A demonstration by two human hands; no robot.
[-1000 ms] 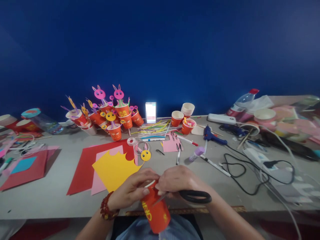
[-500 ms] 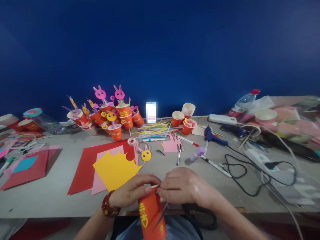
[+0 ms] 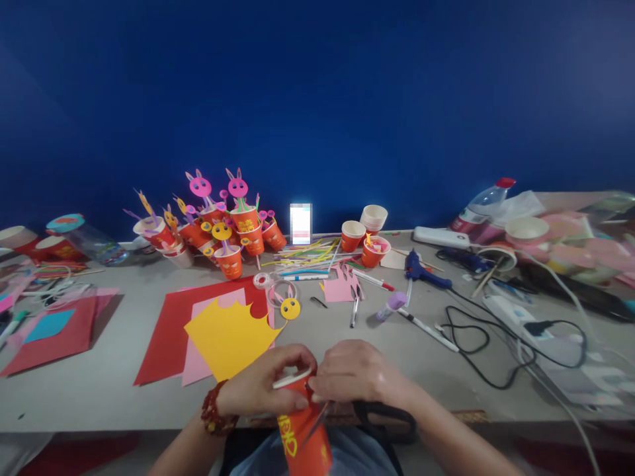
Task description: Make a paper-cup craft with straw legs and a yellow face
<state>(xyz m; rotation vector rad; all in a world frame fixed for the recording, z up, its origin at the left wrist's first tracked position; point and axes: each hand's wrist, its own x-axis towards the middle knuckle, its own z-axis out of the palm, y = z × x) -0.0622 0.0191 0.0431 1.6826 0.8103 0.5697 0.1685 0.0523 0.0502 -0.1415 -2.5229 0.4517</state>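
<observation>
A red paper cup [image 3: 303,439] with yellow lettering is tilted over my lap at the table's front edge. My left hand [image 3: 262,387] grips it near the white rim, thumb outside and fingers bent over the mouth. My right hand [image 3: 354,373] is closed round the middle of a pair of scissors [image 3: 387,424]. Their black handles stick out below the palm and the blades point down-left across the cup's side. The right fingertips press at the cup's wall just under the rim; what they pinch there is hidden.
Yellow cut paper [image 3: 233,340] lies on pink and red sheets. Behind stand decorated cups [image 3: 245,225], pipe cleaners [image 3: 307,254] and a phone [image 3: 301,223]. A glue stick [image 3: 391,306], marker [image 3: 429,330], glue gun [image 3: 421,270] and black cable [image 3: 489,334] are on the right.
The cup has turned in my left hand: more of its mouth shows and the lettering sits lower. The left thumb has moved down its side. The scissors have shifted slightly left.
</observation>
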